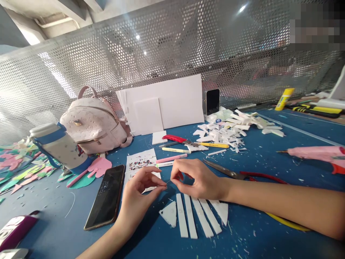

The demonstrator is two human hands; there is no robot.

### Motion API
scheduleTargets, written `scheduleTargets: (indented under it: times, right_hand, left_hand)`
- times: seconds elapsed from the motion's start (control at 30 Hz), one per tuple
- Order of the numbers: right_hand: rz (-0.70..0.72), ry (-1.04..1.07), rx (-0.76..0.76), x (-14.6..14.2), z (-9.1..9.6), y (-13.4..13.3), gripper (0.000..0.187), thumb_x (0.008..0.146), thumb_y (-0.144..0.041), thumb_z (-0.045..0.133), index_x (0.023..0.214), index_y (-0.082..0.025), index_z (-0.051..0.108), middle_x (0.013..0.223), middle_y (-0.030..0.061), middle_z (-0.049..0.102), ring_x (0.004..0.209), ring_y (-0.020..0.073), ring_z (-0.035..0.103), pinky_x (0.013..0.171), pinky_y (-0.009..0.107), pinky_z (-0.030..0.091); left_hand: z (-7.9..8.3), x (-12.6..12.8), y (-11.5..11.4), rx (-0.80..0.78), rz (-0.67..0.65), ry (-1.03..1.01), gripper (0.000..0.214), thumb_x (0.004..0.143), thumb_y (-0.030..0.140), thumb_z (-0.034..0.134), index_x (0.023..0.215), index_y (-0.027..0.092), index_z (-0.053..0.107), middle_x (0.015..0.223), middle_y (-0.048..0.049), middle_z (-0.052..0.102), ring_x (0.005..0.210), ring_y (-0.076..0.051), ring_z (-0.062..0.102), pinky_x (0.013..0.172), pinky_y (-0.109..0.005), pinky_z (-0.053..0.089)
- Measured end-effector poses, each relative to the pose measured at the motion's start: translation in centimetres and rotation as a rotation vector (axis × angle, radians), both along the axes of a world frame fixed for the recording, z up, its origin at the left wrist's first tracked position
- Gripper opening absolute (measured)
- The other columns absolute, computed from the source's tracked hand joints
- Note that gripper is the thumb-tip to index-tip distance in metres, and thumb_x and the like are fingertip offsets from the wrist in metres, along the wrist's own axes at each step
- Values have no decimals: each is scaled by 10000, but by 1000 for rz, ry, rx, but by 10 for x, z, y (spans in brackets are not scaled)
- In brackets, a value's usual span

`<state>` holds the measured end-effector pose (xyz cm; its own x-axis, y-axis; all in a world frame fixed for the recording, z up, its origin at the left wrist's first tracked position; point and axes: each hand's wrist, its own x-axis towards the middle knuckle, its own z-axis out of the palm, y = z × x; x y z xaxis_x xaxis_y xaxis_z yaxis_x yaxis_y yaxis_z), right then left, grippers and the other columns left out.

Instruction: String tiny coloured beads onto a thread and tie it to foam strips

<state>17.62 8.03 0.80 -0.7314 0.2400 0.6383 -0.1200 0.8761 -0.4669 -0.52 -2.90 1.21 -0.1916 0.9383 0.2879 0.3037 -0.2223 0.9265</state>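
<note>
My left hand (144,189) pinches something tiny and dark between thumb and forefinger, too small to name. Close beside it, my right hand (195,180) is closed in a pinch on what looks like a fine, clear thread (168,182), faintly visible in the gap between the fingertips. Just below the hands lies a fish-like row of white foam pieces: a rounded triangle with a small hole (169,214), several strips (182,216) and a wedge (221,210). Partly behind my left hand, a white paper (140,158) holds small multicoloured beads or sequins.
A phone (106,198) lies left of my left hand. Scissors (237,174) lie partly under my right forearm. Markers (172,158), a red-handled cutter (175,139) and foam scraps (223,131) lie beyond. A pink glue gun (315,153) is right; a bottle (60,147) and backpack (94,122) stand left.
</note>
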Motion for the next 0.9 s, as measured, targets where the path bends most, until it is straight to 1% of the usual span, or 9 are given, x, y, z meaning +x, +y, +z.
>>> scheduleTargets:
  times: [0.27,0.53,0.7,0.9]
  right_hand:
    - [2,4,0,0,1,0,57,890,-158,519,848,-197,521,762,-6,551,669,115,473,633,260,410]
    - [-7,2,6,0,2,-1,67,899,-162,504,843,-198,514,760,-3,548,670,119,475,642,266,413]
    - [-6,22,8,-1,1,0,73,900,-163,505,839,-202,511,748,-9,542,661,116,469,653,269,422]
    - [-1,28,-11,-1,0,1,68,890,-153,522,840,-198,514,758,-12,542,663,110,464,634,262,409]
  left_hand:
    - [-3,-1,1,11,-4,-12,298,735,126,712,998,226,612,723,22,733,709,-165,711,785,-322,595]
    - [-2,-1,0,8,-5,0,286,735,134,713,990,220,615,722,14,731,708,-174,713,782,-332,599]
    - [-3,-3,1,2,-21,1,301,745,129,710,1014,226,612,743,20,729,721,-163,708,790,-318,596]
    - [-4,-4,1,5,-27,1,300,752,118,702,1019,221,612,749,14,732,719,-166,706,791,-332,599]
